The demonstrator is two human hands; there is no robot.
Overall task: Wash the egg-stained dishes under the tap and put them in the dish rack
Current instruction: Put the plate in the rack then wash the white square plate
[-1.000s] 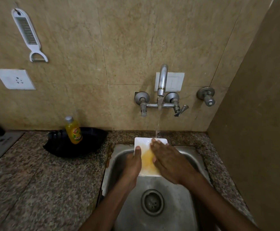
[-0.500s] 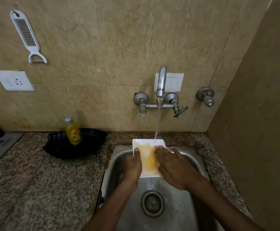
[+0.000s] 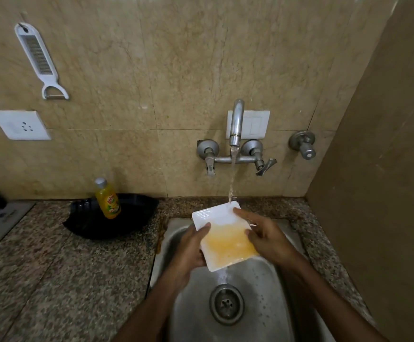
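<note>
A person's two hands hold a square white plate (image 3: 225,243) over a steel sink (image 3: 265,297). The left hand (image 3: 191,250) grips the plate's left edge, thumb on top. The right hand (image 3: 267,239) clasps the right edge, thumb and forefinger on the face. The plate tilts, near corner low, apparently so that water (image 3: 232,178) from the wall tap (image 3: 236,124) beyond the hands strikes the far edge and runs off towards the drain (image 3: 226,304) below them. Yellow egg film still covers its lower half. A side wall (image 3: 373,193) stands close on the right. To the left the granite bench (image 3: 53,267) gives open room, where a black tray (image 3: 90,225), possibly the rack, holds a dish-soap bottle (image 3: 107,199).
</note>
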